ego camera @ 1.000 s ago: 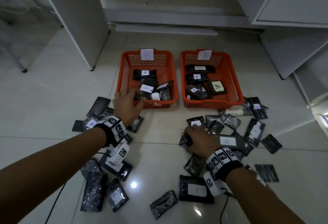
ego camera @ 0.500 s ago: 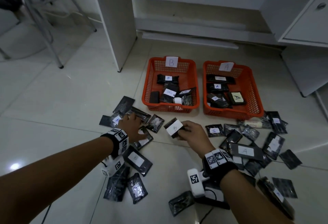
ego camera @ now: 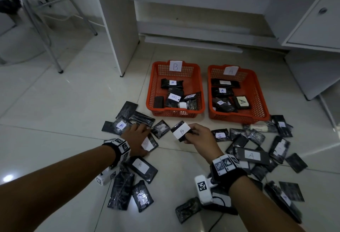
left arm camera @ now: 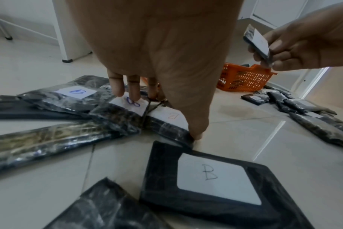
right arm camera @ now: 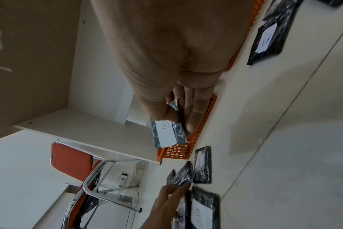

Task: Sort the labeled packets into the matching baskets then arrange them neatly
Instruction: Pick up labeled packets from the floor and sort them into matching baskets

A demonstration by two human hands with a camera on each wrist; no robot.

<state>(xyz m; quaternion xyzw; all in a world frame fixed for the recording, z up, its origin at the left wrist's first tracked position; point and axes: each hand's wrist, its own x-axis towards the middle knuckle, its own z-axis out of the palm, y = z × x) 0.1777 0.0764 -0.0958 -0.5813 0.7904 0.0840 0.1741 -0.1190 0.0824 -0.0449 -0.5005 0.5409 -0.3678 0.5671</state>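
Your right hand (ego camera: 197, 136) is raised just above the floor (ego camera: 73, 93), thumb and fingers pinching a small black packet (ego camera: 181, 131) by one end. The packet is glossy dark plastic with a white paper label across its middle, and a handwritten B shows on that label. It is tilted, clear of the floor, and sits in front of the gap between the two baskets, nearer the left one.

Your left hand (ego camera: 137, 137) is down among the packets on the left. Its fingertips (left arm camera: 117, 89) press on a floor packet with a blue B label (left arm camera: 131, 103), and the thumb reaches to the edge of the neighbouring packet with a faint B label (left arm camera: 172, 116). The fingers are only slightly bent and press on the packets without closing round either one.

Two orange mesh baskets stand side by side ahead of you. The B basket (ego camera: 152, 86) on the left carries a white card marked B on its far rim and holds several black packets, some with B labels. The A basket (ego camera: 257, 92) on the right carries a card marked A and holds packets labelled A.

Many more black packets lie scattered on the pale tiles to both sides, some label-up, some showing only crinkled plastic. A large flat one marked A (ego camera: 251, 155) lies beside your right wrist.
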